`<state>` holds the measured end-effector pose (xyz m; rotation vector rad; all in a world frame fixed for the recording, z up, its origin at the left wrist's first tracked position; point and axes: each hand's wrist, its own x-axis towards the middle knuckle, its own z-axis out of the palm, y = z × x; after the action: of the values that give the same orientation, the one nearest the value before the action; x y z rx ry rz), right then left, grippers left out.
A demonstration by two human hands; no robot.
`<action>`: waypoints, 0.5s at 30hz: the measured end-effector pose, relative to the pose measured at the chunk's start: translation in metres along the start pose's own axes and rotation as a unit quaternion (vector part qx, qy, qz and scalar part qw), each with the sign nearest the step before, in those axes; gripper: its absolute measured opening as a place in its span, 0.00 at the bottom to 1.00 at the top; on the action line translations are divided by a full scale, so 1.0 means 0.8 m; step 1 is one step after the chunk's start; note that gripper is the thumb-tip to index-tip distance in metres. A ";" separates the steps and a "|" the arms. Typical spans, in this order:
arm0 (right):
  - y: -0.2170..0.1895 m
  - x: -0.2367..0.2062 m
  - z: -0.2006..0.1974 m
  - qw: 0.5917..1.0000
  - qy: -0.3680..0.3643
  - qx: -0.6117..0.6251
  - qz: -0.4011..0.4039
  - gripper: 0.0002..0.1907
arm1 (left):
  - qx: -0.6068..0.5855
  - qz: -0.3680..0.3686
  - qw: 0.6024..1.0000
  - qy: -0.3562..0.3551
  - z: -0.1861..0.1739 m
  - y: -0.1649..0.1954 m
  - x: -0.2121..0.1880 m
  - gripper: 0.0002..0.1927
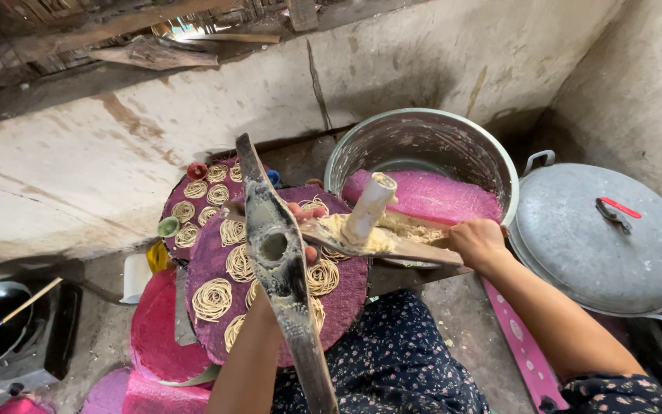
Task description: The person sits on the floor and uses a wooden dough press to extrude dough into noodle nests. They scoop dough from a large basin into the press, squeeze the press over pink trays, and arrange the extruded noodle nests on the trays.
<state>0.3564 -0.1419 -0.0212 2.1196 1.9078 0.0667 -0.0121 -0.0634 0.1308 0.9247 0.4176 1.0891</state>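
Head view: wooden noodle press [277, 253], split into two parts. Left hand [300, 230] is largely hidden behind the dough-smeared press body with its round hole; only fingertips show, seemingly curled around the wood, though the grasp cannot be confirmed. Right hand [478, 241] is closed on the handle of the plunger arm [381, 241], whose white cylinder [369, 207] tilts upward, coated in dough. Beneath lies a purple woven mat [346, 295] bearing coiled noodle nests [212, 299]. Behind stands a metal basin [423, 138]; a lidded pot [603, 241] sits beside it.
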 end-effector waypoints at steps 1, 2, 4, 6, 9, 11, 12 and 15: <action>-0.002 0.009 0.004 1.000 -0.011 -0.006 0.010 0.08 | 0.004 -0.001 1.000 0.004 -0.004 0.003 -0.002 0.22; -0.009 0.020 0.007 0.999 -0.023 -0.012 0.019 0.10 | 0.006 0.000 1.000 0.008 -0.007 0.005 -0.002 0.22; -0.022 0.038 0.011 0.999 -0.026 -0.017 0.028 0.14 | 0.008 0.000 1.000 0.012 -0.012 0.009 0.000 0.22; -0.043 0.058 0.016 0.999 -0.007 -0.016 0.027 0.17 | 0.013 -0.001 1.000 0.014 -0.014 0.010 0.002 0.22; -0.071 0.071 0.019 0.997 0.074 0.028 -0.011 0.12 | 0.016 -0.006 1.000 0.012 -0.012 0.008 0.006 0.22; -0.078 0.069 0.020 0.985 0.166 0.020 -0.045 0.11 | 0.021 -0.011 1.000 0.009 -0.009 0.005 0.006 0.22; -0.078 0.066 0.018 0.975 0.211 0.017 -0.061 0.11 | 0.018 -0.015 1.000 0.010 -0.008 0.004 0.004 0.22; -0.058 0.035 -0.008 0.978 0.191 0.066 -0.058 0.13 | 0.020 -0.021 1.000 0.006 -0.007 0.002 0.002 0.22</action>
<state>0.3133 -0.1093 -0.0309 2.2003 2.3049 0.3567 -0.0162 -0.0596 0.1293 0.9398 0.4684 1.0511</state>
